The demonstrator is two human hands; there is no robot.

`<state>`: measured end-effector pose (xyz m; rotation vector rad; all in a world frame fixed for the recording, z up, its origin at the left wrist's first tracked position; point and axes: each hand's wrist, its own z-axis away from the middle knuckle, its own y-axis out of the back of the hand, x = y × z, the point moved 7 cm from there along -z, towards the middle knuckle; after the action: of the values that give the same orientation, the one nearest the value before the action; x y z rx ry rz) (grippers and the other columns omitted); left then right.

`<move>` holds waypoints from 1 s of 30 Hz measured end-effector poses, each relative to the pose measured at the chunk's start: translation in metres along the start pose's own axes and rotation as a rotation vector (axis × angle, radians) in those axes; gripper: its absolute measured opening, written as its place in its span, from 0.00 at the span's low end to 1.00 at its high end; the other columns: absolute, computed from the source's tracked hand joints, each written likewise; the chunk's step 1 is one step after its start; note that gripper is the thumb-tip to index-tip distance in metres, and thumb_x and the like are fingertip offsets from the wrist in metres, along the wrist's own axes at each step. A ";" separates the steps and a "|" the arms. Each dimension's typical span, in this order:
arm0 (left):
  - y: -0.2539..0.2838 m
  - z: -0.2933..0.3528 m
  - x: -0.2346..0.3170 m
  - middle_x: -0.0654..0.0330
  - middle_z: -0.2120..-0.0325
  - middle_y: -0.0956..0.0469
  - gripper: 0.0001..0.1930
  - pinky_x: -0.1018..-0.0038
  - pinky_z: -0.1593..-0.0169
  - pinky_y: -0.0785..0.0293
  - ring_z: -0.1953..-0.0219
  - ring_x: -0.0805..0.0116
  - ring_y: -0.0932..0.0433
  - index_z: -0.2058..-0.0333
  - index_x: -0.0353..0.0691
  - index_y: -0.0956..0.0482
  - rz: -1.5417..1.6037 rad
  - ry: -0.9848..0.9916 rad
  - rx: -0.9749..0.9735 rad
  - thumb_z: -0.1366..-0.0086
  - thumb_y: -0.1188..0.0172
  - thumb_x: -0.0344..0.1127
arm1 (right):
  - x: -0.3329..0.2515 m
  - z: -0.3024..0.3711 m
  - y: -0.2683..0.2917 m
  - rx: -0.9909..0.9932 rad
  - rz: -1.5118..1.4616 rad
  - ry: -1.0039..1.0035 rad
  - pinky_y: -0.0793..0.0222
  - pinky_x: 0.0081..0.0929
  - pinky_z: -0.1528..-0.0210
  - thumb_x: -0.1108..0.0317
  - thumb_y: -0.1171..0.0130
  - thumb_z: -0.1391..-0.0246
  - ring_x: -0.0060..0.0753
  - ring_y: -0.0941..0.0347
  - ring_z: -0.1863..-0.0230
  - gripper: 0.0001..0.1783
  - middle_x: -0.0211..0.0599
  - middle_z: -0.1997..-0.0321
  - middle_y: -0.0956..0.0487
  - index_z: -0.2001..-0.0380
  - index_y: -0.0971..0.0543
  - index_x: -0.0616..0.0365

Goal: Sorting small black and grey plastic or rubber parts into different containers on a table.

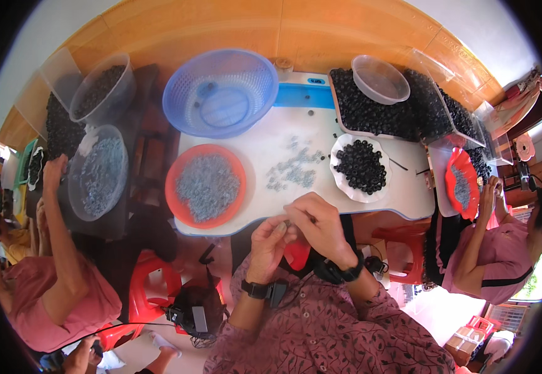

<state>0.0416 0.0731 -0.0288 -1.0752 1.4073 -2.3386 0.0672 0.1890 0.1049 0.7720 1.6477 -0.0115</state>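
Evidently, a small grey ring was pinched between both hands (left, right); many loose grey rings remained on the white surface.

At your 12 o'clock: blue perforated plastic basket; at 1 o'clock, clear plastic bowl atop black rings.

I see this through one head-worn fisheye view, looking steeply down from above my hands. My left hand and right hand sit just below centre, close to the lens, with my forearms entering from the lower edge. Beyond the hands the white counter stretches away toward the top. The rim bends straight edges, and co-workers fall at the far left and right.
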 end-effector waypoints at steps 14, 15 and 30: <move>-0.016 -0.001 -0.005 0.55 0.60 0.22 0.11 0.75 0.59 0.25 0.62 0.70 0.24 0.53 0.30 0.23 -0.096 0.030 0.012 0.32 0.45 0.26 | -0.196 0.026 0.068 -0.673 -1.403 0.296 0.28 0.48 0.49 0.37 0.63 0.36 0.53 0.29 0.46 0.44 0.69 0.37 0.36 0.45 0.30 0.76; -0.011 0.001 -0.005 0.55 0.60 0.22 0.11 0.75 0.59 0.25 0.62 0.70 0.24 0.53 0.30 0.23 -0.104 0.030 0.026 0.32 0.45 0.26 | -0.191 0.042 0.077 -0.662 -1.418 0.292 0.28 0.48 0.49 0.37 0.62 0.36 0.53 0.29 0.46 0.44 0.68 0.38 0.36 0.45 0.30 0.76; -0.008 0.003 -0.001 0.54 0.59 0.23 0.12 0.77 0.58 0.23 0.62 0.69 0.24 0.52 0.30 0.24 -0.109 0.006 0.022 0.32 0.45 0.25 | -0.168 0.013 0.078 -0.447 -1.370 0.225 0.29 0.45 0.53 0.43 0.59 0.37 0.51 0.29 0.50 0.37 0.64 0.42 0.35 0.50 0.30 0.73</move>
<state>0.0458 0.0761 -0.0223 -1.1677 1.3536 -2.4280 0.1199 0.1646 0.2811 -0.7976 1.9947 -0.5135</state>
